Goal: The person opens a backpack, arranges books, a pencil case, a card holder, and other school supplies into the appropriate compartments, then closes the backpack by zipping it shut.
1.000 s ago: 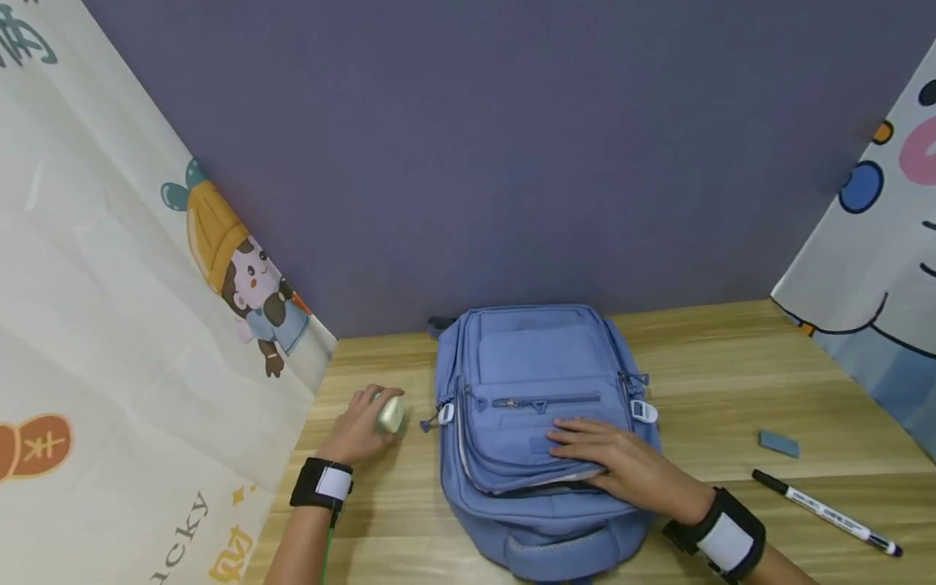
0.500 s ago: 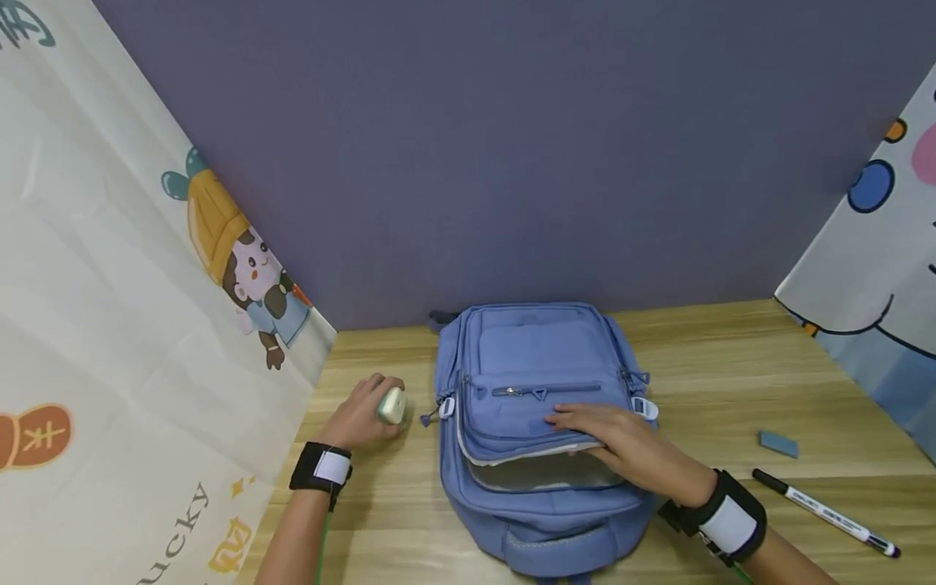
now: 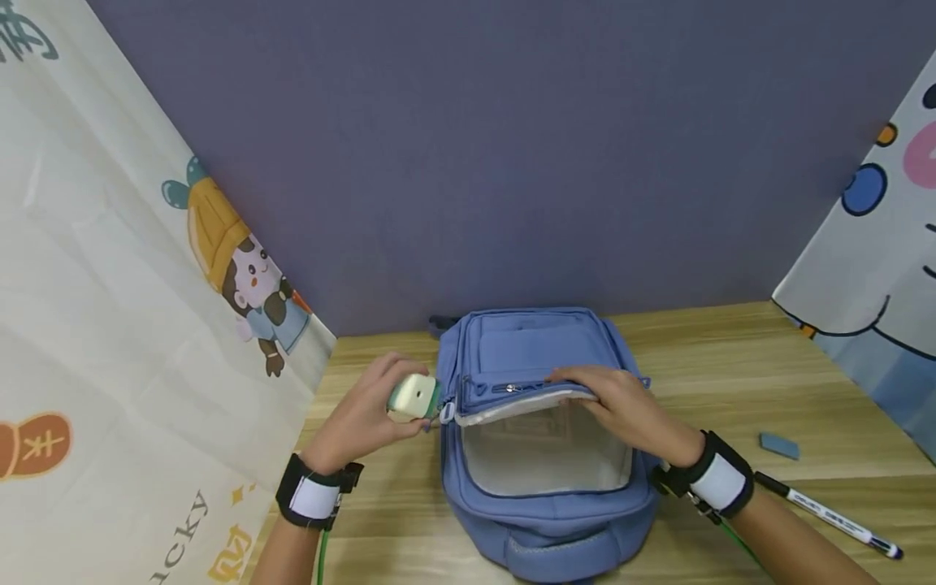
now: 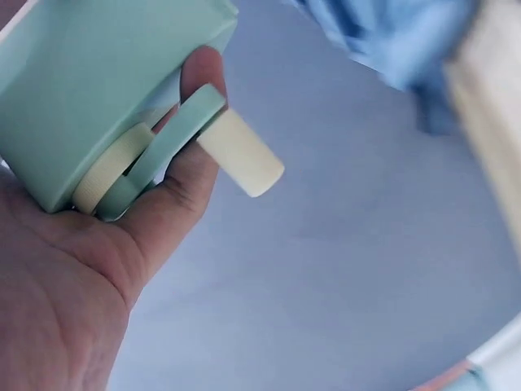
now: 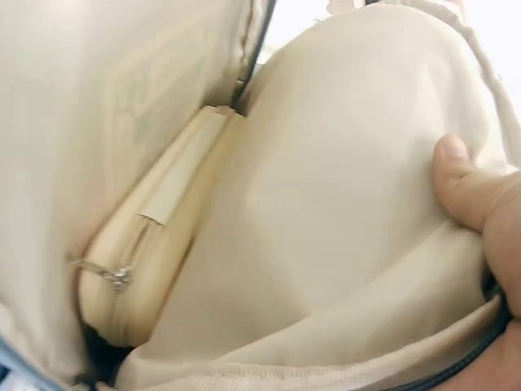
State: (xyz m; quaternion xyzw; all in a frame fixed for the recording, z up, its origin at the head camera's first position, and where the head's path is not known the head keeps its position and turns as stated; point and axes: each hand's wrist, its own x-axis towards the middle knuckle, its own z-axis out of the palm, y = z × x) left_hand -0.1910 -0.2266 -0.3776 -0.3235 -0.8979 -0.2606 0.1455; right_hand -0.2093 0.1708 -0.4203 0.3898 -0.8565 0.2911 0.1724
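My left hand [image 3: 366,414] holds a mint-green and cream hand-crank pencil sharpener [image 3: 414,396] beside the backpack's left edge. In the left wrist view the sharpener's crank handle [image 4: 242,153] sticks out past the fingers. The blue backpack [image 3: 559,528] lies on the table with its front compartment unzipped. Gripping the lifted front flap [image 3: 483,398] by its edge is my right hand [image 3: 632,406], thumb on the pale lining [image 5: 342,187]. Inside the compartment, the right wrist view shows a cream zippered case [image 5: 134,301].
On the wooden table [image 3: 717,349], right of the backpack, lie a small blue-grey block [image 3: 778,445] and a black-capped white marker [image 3: 834,516]. A dark panel [image 3: 512,162] stands behind, with printed sheets [image 3: 95,268] at the sides.
My right hand has raised the flap up and back, so the compartment gapes wider. The left hand has lifted the pencil sharpener and brought it right, close to the backpack.
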